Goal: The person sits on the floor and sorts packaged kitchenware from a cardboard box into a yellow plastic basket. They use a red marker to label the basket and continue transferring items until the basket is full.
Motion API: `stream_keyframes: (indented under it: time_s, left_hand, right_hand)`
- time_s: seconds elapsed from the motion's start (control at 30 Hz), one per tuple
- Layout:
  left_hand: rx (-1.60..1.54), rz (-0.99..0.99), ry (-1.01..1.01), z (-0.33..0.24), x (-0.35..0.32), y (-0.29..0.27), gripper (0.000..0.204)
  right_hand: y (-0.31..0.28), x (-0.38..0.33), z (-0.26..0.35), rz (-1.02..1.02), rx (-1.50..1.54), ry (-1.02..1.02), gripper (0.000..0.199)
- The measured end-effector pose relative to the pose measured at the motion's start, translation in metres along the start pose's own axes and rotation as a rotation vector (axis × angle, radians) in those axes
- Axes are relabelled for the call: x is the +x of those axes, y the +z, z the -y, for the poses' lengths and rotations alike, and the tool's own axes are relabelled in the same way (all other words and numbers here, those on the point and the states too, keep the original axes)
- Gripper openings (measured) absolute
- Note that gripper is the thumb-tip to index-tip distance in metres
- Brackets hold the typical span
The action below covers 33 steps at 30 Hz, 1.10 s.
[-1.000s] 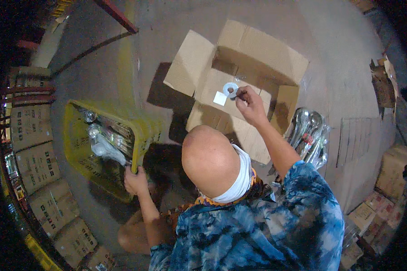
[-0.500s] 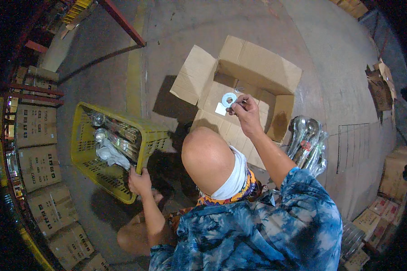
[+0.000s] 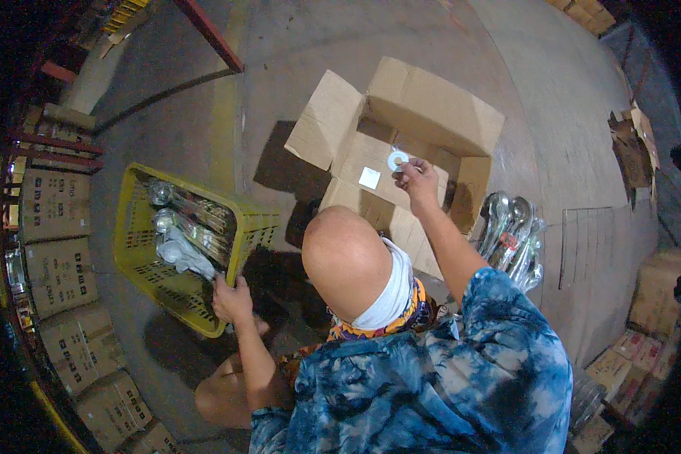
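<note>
Between the fingertips of my right hand (image 3: 418, 184) is a small pale blue-white ring (image 3: 391, 160), like a tape or label roll. The hand is closed on it, above an open cardboard box (image 3: 437, 95) with its flaps spread. A white square label (image 3: 369, 178) shows on the box, left of the ring. My left hand (image 3: 232, 300) is closed around the near right rim of a tilted yellow plastic basket (image 3: 237, 244). Inside the basket lie several metal ladles (image 3: 163, 221) in clear wrapping and a crumpled pale plastic bag (image 3: 181, 252).
Right of the box, plastic-wrapped metal ladles (image 3: 513, 231) lie on the floor. Stacked cartons (image 3: 58, 276) and a red metal rack (image 3: 60, 147) line the left side. A red post (image 3: 212, 36) stands at the far left. More cartons (image 3: 658, 291) sit at the right edge.
My right hand has shifted a little to the right and away with the ring, so the white label shows apart from it. The left hand stays on the basket rim.
</note>
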State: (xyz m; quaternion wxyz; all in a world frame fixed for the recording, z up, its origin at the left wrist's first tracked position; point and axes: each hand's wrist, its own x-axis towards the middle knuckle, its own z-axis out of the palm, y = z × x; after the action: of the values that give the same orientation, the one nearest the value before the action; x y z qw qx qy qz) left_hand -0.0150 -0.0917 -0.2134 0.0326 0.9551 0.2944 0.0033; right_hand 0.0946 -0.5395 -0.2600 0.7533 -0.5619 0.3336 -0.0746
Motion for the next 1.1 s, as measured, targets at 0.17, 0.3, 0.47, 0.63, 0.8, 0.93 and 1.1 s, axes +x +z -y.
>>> stream_keyframes:
  time_s: [0.17,0.3,0.47,0.63,0.8,0.93,1.1]
  left_hand:
    - [0.026,0.058,-0.015,0.001,0.002,0.001,0.058]
    - [0.020,0.050,-0.018,-0.002,0.001,-0.002,0.059]
    - [0.032,0.031,-0.025,-0.003,-0.001,-0.004,0.058]
    - [0.036,0.039,-0.021,0.005,0.003,0.004,0.057]
    - [-0.071,0.097,0.039,0.010,0.011,0.009,0.053]
    - [-0.031,0.096,0.000,0.006,0.012,0.007,0.049]
    - [-0.026,0.083,0.002,0.005,0.010,0.006,0.048]
  right_hand:
    - [-0.040,0.035,-0.030,0.055,-0.095,0.177,0.020]
    - [-0.043,0.040,-0.055,0.187,-0.469,0.308,0.039]
    - [-0.091,0.022,-0.043,-0.089,-1.168,-0.334,0.075]
    - [-0.230,0.018,-0.027,-0.520,-1.340,0.045,0.068]
    - [-0.283,0.022,-0.116,-0.044,-0.511,0.459,0.050]
    - [-0.266,0.044,-0.138,-0.090,-0.779,0.347,0.043]
    - [-0.228,0.060,-0.089,0.171,-1.525,-0.333,0.049]
